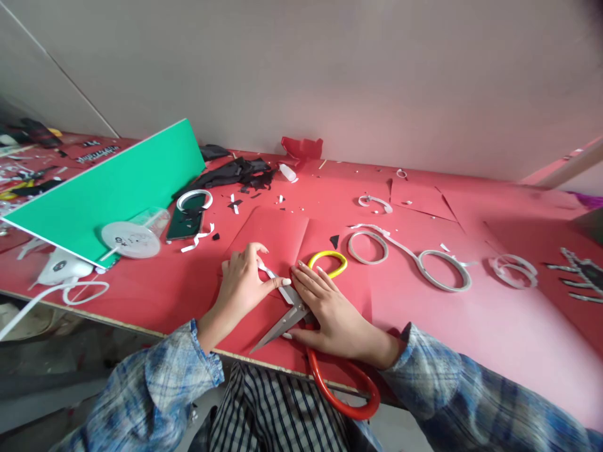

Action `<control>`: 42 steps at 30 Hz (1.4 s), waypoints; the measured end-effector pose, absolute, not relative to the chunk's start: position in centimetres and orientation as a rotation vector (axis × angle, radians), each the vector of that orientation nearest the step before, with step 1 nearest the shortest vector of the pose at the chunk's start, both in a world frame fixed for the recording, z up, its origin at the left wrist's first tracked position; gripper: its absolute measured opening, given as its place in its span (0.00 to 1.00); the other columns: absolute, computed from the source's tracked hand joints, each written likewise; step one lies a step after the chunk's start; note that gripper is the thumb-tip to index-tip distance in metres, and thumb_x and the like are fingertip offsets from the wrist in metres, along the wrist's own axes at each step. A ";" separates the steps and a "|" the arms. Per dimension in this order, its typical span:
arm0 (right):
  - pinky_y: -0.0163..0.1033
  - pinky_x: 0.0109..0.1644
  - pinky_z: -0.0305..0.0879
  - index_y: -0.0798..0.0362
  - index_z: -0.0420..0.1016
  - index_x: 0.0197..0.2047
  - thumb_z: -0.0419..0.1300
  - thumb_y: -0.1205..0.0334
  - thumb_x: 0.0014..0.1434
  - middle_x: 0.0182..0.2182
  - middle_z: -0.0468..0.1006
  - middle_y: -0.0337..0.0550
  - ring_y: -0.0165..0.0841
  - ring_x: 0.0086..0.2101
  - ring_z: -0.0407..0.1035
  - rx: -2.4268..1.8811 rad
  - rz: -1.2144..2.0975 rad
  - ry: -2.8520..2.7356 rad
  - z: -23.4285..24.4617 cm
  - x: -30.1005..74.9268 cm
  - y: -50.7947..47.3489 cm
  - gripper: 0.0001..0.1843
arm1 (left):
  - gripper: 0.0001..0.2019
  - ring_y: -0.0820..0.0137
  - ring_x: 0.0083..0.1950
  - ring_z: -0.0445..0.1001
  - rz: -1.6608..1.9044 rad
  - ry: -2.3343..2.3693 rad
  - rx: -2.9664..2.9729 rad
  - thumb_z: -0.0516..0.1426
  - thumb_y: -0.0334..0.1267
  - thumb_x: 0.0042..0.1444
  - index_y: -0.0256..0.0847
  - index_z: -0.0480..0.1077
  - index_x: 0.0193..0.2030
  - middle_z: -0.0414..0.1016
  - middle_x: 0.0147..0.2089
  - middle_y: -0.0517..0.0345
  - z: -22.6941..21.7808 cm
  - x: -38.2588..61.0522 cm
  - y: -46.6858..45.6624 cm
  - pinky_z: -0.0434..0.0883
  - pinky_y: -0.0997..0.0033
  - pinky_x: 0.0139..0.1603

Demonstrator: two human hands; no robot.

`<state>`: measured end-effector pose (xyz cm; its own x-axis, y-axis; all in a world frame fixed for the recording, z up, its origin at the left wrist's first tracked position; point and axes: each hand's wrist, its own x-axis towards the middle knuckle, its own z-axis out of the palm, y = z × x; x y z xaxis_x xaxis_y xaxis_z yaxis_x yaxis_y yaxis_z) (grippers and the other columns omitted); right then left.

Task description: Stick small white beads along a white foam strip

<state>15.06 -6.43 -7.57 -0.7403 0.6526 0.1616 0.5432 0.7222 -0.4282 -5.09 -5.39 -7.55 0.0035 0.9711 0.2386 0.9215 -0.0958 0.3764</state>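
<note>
In the head camera's view, a person in blue plaid sleeves works over a red-covered tabletop with a large pair of scissors spread open between the two hands. The scissors lie at the table's near edge, one blade aimed toward 8 o'clock, the red handle toward 5 o'clock. A yellow loop shows just beyond the right hand's fingertips; its link to the scissors is hidden.

The left hand, index finger curled and thumb stretched out, has its fingertips at a narrow white strip just beside the blades; whether they pinch it cannot be told. The right hand lies over the pivot area, fingers straight and close together, thumb set apart; its grip is hidden.

Measured from the scissors, a green board leans at 10 o'clock, with a lidded plastic cup tipped in front of it. A dark phone bearing a white tape roll rests between 10 and 11 o'clock, black fabric at 11, a small white bottle at 12. More pale tape rolls sit from 1 to 3 o'clock.
</note>
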 end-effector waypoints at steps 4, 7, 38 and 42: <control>0.61 0.65 0.49 0.69 0.57 0.63 0.60 0.43 0.54 0.64 0.54 0.67 0.51 0.65 0.45 -0.967 0.547 -2.646 -7.3 15.0 -6.5 0.45 | 0.21 0.62 0.38 0.75 0.738 1.911 2.086 0.62 0.46 0.52 0.42 0.56 0.45 0.76 0.31 0.59 -7.5 -6.0 -3.8 0.65 0.65 0.38; 0.63 0.64 0.49 0.67 0.55 0.64 0.60 0.43 0.54 0.64 0.54 0.67 0.51 0.65 0.45 -0.961 0.558 -2.621 -7.3 15.0 -6.5 0.46 | 0.21 0.66 0.33 0.76 0.772 1.805 2.080 0.62 0.43 0.52 0.42 0.55 0.45 0.75 0.28 0.62 -7.4 -6.7 -2.9 0.64 0.70 0.33; 0.58 0.61 0.57 0.55 0.63 0.50 0.61 0.51 0.56 0.55 0.68 0.59 0.46 0.58 0.59 -0.813 0.580 -2.500 -7.6 15.3 -6.5 0.23 | 0.15 0.68 0.35 0.76 0.498 1.494 1.959 0.58 0.35 0.53 0.44 0.62 0.47 0.78 0.30 0.65 -4.5 -8.6 -1.4 0.68 0.71 0.38; 0.57 0.61 0.58 0.55 0.62 0.49 0.61 0.53 0.56 0.53 0.67 0.58 0.45 0.57 0.60 -0.813 0.618 -2.494 -7.4 15.3 -6.6 0.22 | 0.14 0.65 0.32 0.77 0.360 1.678 2.008 0.62 0.32 0.47 0.44 0.64 0.40 0.78 0.26 0.65 -3.6 -7.3 -0.8 0.65 0.72 0.31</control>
